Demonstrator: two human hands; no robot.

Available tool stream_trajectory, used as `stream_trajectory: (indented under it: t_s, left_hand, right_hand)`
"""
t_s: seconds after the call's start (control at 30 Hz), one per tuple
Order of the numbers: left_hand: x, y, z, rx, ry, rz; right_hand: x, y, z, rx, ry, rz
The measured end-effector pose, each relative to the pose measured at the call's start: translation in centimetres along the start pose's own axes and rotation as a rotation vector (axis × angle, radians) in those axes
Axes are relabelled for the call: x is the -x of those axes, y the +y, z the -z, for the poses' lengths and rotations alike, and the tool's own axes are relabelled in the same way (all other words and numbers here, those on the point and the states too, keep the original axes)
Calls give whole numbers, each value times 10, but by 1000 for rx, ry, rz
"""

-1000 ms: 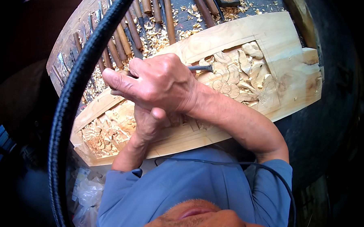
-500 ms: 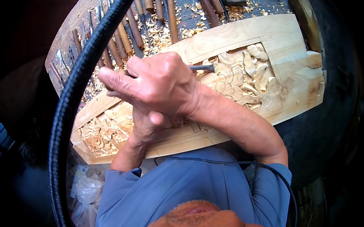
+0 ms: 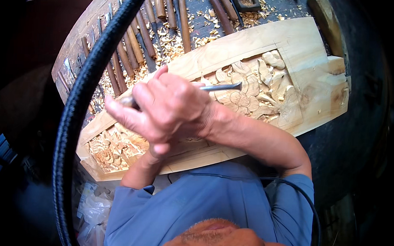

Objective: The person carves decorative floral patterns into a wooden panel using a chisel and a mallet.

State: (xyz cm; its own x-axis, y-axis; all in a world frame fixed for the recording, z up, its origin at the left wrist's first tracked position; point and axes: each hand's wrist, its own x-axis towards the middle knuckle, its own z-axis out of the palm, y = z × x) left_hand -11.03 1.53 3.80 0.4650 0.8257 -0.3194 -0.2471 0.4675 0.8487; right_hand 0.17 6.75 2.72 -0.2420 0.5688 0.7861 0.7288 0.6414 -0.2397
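Note:
My right hand is closed around a carving chisel held at a slant over a pale wooden board. The chisel's metal end points right, above a recessed panel of carved flowers and leaves. Its handle end pokes out on the left between my thumb and fingers. Underneath, my left hand is mostly covered by the right one; its thumb shows, but its other fingers are hidden. At the board's left end lies a second carved panel.
Many wooden-handled chisels lie in a row along the far left of the dark bench, among wood shavings. A dark square box and a thick wooden piece lie beyond the board. A black braided cable crosses the view.
Both hands have shifted a little, and the chisel's metal end has moved right and slightly nearer me. More of its shaft and its handle end now show.

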Motion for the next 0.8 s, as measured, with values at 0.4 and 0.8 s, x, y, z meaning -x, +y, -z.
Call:
stream_trajectory:
  t_s: [0.4, 0.8]
  left_hand:
    - [16, -8, 11, -191, -15, -93]
    - [21, -15, 25, -226, 68, -119]
  right_hand:
    - [-5, 1, 19, -177, -90, 48]
    - [2, 3, -3, -281, -15, -120]
